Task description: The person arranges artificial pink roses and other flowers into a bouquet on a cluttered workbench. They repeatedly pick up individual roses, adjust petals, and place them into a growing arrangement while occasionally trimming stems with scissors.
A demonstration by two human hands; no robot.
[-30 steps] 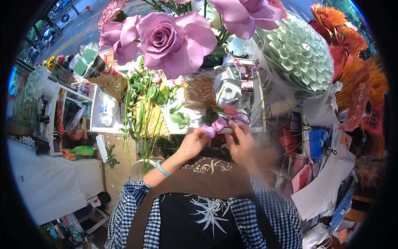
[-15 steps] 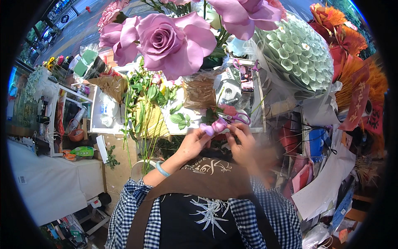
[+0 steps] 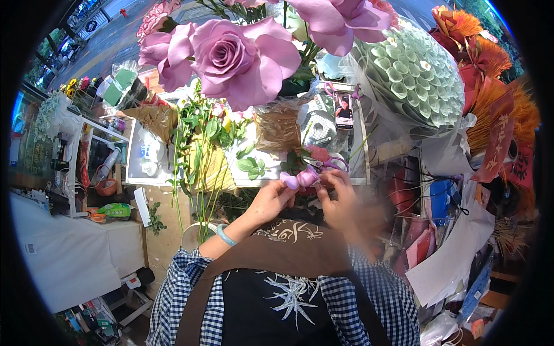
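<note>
Just over the near edge of the worktable, a small purple rose [image 3: 307, 176] sits between my two hands. A pale lilac piece like a loose petal [image 3: 289, 180] is pinched in the fingertips of my left hand [image 3: 270, 202], which wears a pale bangle. The fingers of my right hand [image 3: 338, 199] are closed at the right side of the rose. Its stem is hidden. Right behind the rose are a coral-pink bloom [image 3: 318, 153] and the purple handles of scissors [image 3: 339, 164].
Large mauve roses [image 3: 239, 57] stand tall in front. Cut green stems [image 3: 202, 167] lie across the white-edged table [image 3: 249, 183]. At its right are a phone [image 3: 343, 111] and a pale green paper bouquet [image 3: 412, 75]. Wrapping sheets [image 3: 444, 265] crowd my right side.
The small rose has shifted slightly right and down, turning a little between my fingers. Both hands have barely moved. The picture on the phone has changed.
</note>
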